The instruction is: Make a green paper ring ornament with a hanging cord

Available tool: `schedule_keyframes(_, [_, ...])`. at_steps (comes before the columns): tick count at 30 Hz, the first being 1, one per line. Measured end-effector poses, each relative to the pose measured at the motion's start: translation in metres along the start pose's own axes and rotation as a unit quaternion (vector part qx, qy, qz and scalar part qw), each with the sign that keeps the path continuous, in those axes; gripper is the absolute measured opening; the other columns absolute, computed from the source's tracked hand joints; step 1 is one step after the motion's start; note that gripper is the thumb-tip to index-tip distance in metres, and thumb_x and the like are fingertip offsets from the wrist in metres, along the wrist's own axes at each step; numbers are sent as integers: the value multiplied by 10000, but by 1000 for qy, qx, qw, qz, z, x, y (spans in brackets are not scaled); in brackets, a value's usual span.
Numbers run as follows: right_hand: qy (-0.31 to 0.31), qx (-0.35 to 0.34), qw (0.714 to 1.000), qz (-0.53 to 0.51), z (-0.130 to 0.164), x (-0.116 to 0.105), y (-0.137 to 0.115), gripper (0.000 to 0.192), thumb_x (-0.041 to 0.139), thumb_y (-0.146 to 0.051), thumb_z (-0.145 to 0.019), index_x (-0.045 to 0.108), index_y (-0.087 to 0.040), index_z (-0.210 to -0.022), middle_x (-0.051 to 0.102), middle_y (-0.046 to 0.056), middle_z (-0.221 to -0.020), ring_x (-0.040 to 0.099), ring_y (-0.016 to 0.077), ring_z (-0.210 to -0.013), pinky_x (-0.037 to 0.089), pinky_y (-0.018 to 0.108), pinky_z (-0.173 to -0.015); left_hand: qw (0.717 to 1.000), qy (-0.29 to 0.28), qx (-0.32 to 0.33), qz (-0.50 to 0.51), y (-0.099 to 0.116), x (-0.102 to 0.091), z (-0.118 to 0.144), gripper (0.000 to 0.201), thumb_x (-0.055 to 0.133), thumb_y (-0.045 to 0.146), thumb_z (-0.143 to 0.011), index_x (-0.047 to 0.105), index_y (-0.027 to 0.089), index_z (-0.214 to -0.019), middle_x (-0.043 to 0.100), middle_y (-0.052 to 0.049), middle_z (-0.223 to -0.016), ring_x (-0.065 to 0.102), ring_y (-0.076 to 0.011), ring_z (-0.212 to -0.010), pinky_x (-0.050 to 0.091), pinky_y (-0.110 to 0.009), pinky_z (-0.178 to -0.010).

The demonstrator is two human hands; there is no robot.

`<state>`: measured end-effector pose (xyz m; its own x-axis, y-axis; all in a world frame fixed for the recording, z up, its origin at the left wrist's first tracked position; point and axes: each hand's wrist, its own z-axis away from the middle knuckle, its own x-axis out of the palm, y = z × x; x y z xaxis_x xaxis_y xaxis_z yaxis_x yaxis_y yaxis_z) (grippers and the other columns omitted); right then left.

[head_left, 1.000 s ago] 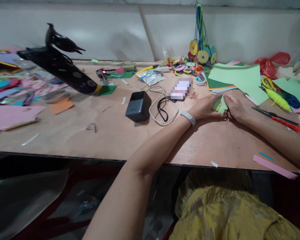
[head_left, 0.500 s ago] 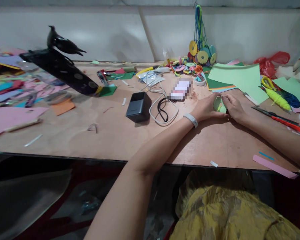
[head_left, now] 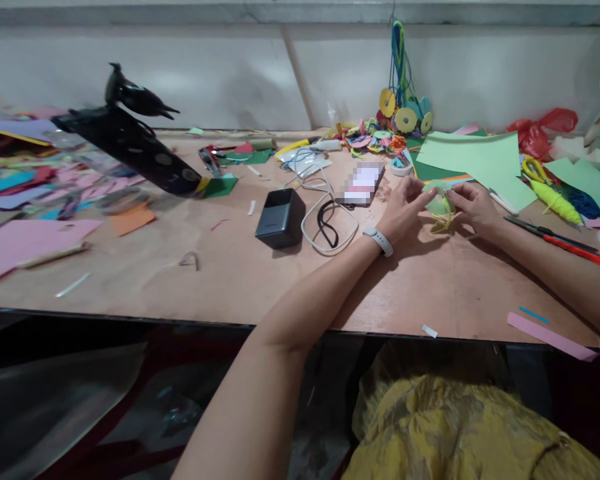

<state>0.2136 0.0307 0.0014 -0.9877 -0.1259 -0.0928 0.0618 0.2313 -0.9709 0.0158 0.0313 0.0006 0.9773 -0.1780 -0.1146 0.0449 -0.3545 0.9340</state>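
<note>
A: Both hands have lifted the small pale-green paper piece [head_left: 436, 203] off the brown wooden table [head_left: 230, 273]; it was lower a second ago.

B: Grip?

A: Left hand [head_left: 405, 210] and right hand [head_left: 473, 205] pinch it, fingers curled. Looks like shaping; next needs steady fingertip pressure.

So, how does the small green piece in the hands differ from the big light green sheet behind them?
The small green piece is little and curved, held above the table between the left hand and right hand. The big light green sheet is large, straight-edged and lies untouched on other paper. Both are light green.
</note>
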Motion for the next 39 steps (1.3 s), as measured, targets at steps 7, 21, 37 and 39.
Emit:
schedule_keyframes(7, [-31, -13, 997, 63, -2, -6, -3, 356, 821, -569, -821, 737, -227, -874, 733, 35, -881, 650, 185, -778, 571, 350, -718, 980, -112, -113, 123, 6, 2, 6, 235, 755, 363, -958, 631, 210, -1086, 683, 6, -765, 663, -106, -656, 518, -239, -604])
schedule_keyframes(21, [10, -138, 924, 356, 6, -2, -12, 556, 685, -721, -885, 478, -261, -651, 521, 38, -667, 506, 235, -750, 382, 362, -725, 978, -15, -122, 170, 8, 11, 5, 202, 669, 375, -1005, 707, 227, -1138, 753, -71, -1242, 735, -162, -1043, 637, -329, -878])
schedule_keyframes(37, [-63, -68, 978, 184, 20, 15, -12, 258, 658, -400, -885, 618, -247, -682, 608, 18, -675, 525, 202, -674, 400, 350, -658, 976, 19, -107, 187, 4, 17, 5, 194, 665, 367, -1007, 658, 247, -1158, 760, -52, -1183, 746, -164, -1000, 628, -357, -885])
schedule_keyframes(39, [-74, -68, 979, 178, 22, 17, -12, 230, 651, -371, -884, 629, -246, -691, 607, 16, -674, 520, 198, -662, 405, 352, -655, 980, 21, -100, 169, 3, 18, 5, 209, 659, 404, -1010, 657, 255, -1157, 759, -53, -1196, 746, -168, -1024, 628, -351, -880])
